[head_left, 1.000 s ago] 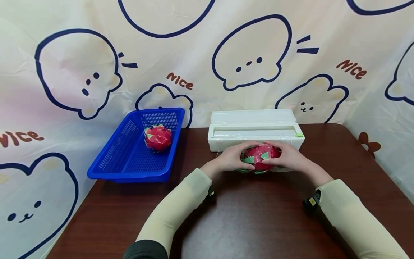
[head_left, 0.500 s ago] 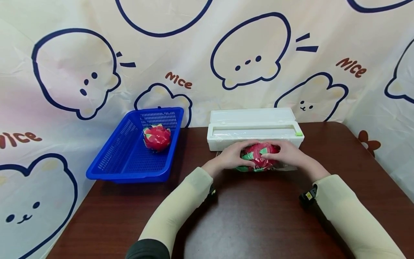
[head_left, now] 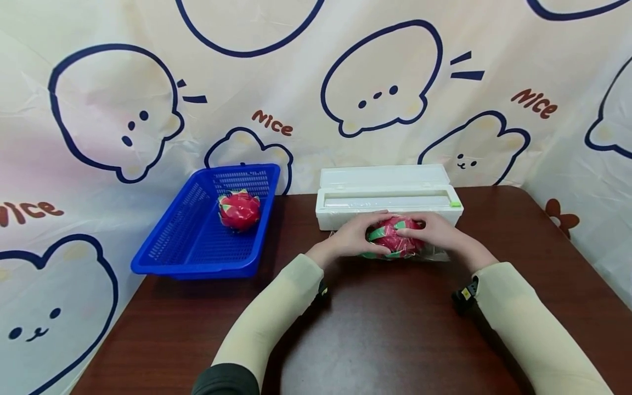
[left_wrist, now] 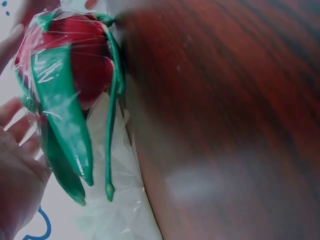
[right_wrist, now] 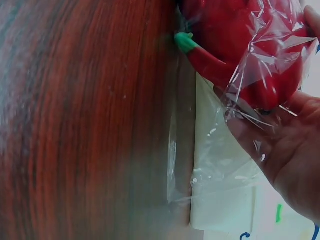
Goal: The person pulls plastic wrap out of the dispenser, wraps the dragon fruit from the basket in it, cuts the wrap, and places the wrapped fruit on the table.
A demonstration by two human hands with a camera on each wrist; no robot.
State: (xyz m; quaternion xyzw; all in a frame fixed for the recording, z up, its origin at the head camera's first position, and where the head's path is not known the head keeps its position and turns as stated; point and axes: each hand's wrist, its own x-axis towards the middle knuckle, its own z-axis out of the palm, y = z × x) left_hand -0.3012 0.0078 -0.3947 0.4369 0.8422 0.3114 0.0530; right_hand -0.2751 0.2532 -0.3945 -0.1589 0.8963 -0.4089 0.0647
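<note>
From where I stand, a red dragon fruit (head_left: 393, 239) under clear film (head_left: 436, 254) sits between the person's two hands, low over the dark wooden table (head_left: 395, 329) and just in front of the long white box (head_left: 329, 220). I can't tell whether the table takes its weight. The fruit lies on its side, its long axis running left to right, roughly parallel with the box. Its long green leaf tips point toward the person's left; the rounder red end faces right, the film bunched and creased around it, with a loose flap trailing beyond.

The left hand (head_left: 348, 237) curves round the leafy end, thumb along the near side, the other fingers behind with small gaps between them. The right hand (head_left: 443, 232) grips the other end, its thumb laid across the wrapped skin; most of its fingers are hidden behind the fruit, so I can't say if they're spread or together.

The box stands open, lid raised at the back, a bright green tab (head_left: 455, 204) near its right end. Off to the left, well apart from the hands, a blue basket (head_left: 197, 269) holds a second dragon fruit (head_left: 239, 210).
</note>
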